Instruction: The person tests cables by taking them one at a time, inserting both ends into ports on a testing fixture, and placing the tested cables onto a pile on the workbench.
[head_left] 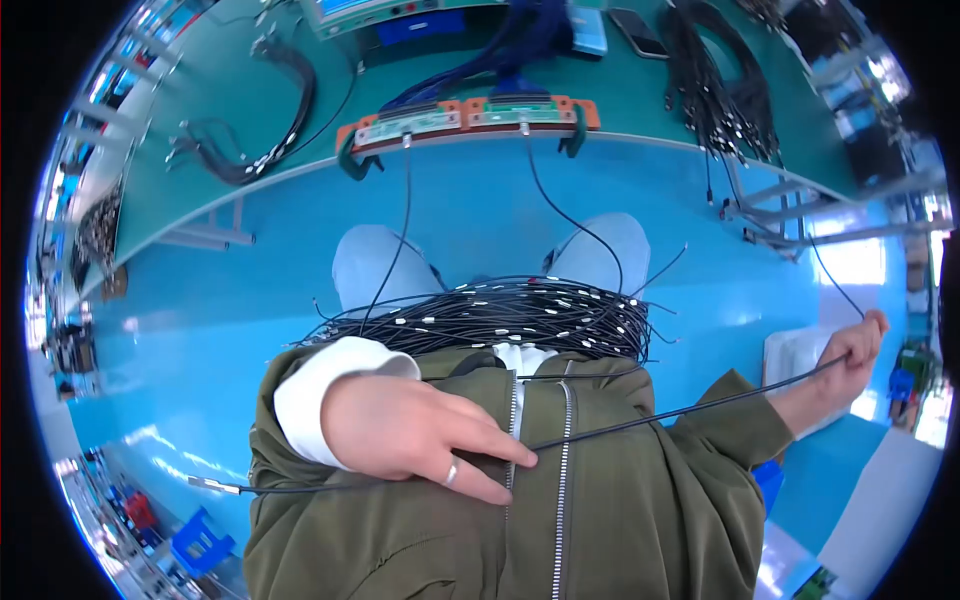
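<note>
Gripped a black cable [700, 408] in the closed right hand [853, 353], far out to the right, seemingly to draw it straight across the near olive jacket [650, 500]. Laid the left hand [400, 430] over its left stretch, probably as a guide; could not tell whether pinched or merely covered. Rested similar bundled cables [490, 318] across the thighs [365, 265], likely for easy reach. As for the gripped cable: looked thin, smooth, dark, with a silvery plug [215, 485] at left.

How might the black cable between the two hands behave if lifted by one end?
The black cable looks thin, so probably light. Its end juts almost straight past the left hand, suggesting some stiffness; the silvery tip may swing.
</note>
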